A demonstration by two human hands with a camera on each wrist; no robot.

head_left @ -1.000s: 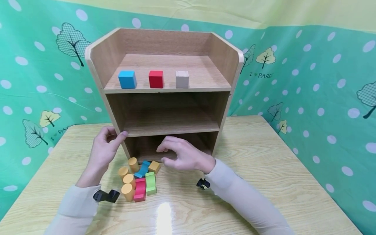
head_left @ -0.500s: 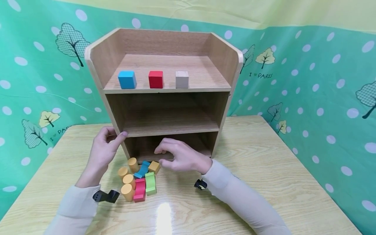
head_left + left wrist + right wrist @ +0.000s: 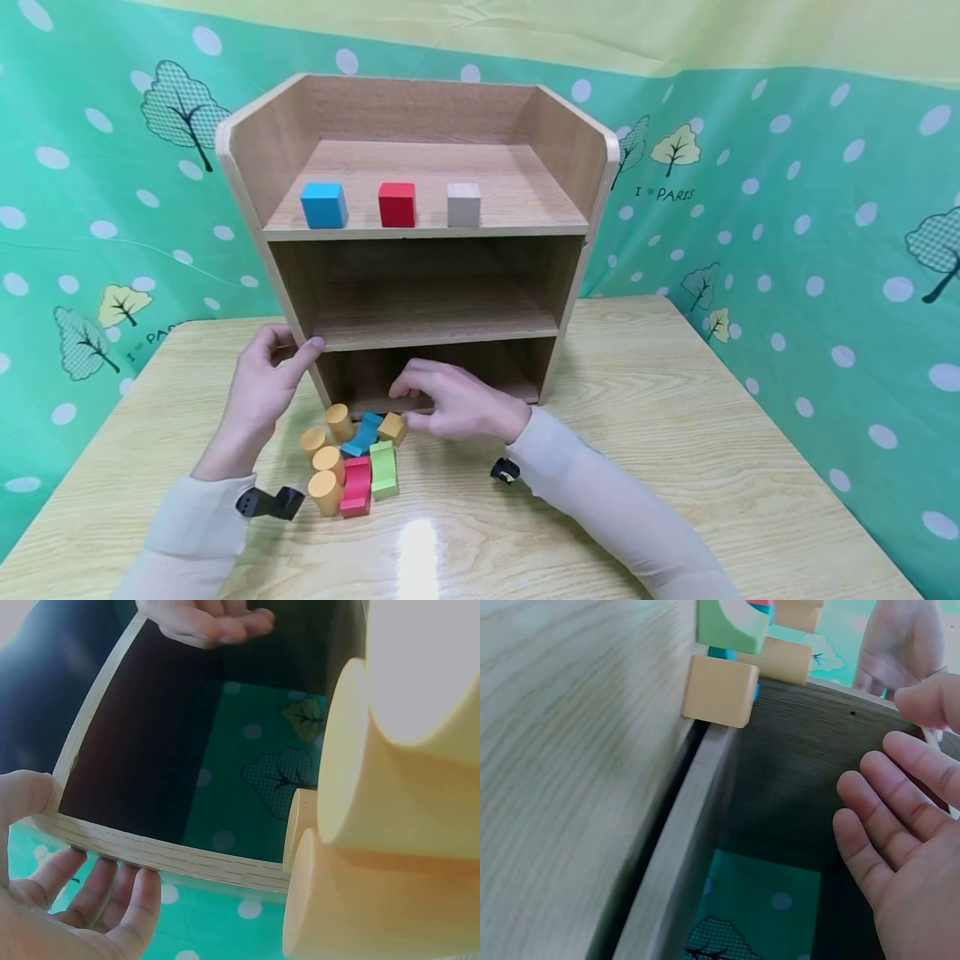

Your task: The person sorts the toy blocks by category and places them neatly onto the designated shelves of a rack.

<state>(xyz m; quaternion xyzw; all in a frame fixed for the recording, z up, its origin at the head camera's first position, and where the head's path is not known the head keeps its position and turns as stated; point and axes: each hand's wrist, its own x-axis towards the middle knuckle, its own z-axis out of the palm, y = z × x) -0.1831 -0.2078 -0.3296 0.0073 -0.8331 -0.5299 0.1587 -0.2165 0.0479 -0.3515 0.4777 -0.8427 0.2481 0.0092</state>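
Clearly, the square block [image 3: 718, 691] is plain yellow-orange

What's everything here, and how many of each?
Cloth: at least 1, green and yellow, behind everything
Table: 1, pale wood, before the cloth
Shelf unit: 1, brown wood, on the table
Left cube: 1, blue, top shelf
Middle cube: 1, red, top shelf
Right cube: 1, whitish, top shelf
Cylinders: 4, orange, table, front left
Far curved block: 1, blue, table, by cylinders
Near curved block: 1, pink, table, by cylinders
Right curved block: 1, green, table, beside pink
Plain block: 1, orange, table, by shelf unit
Wrist cameras: 2, black, at cuffs
Sleeves: 2, pale grey, forearms
Left hand: 1, gripping shelf unit's left side
Right hand: 1, empty, beside plain block
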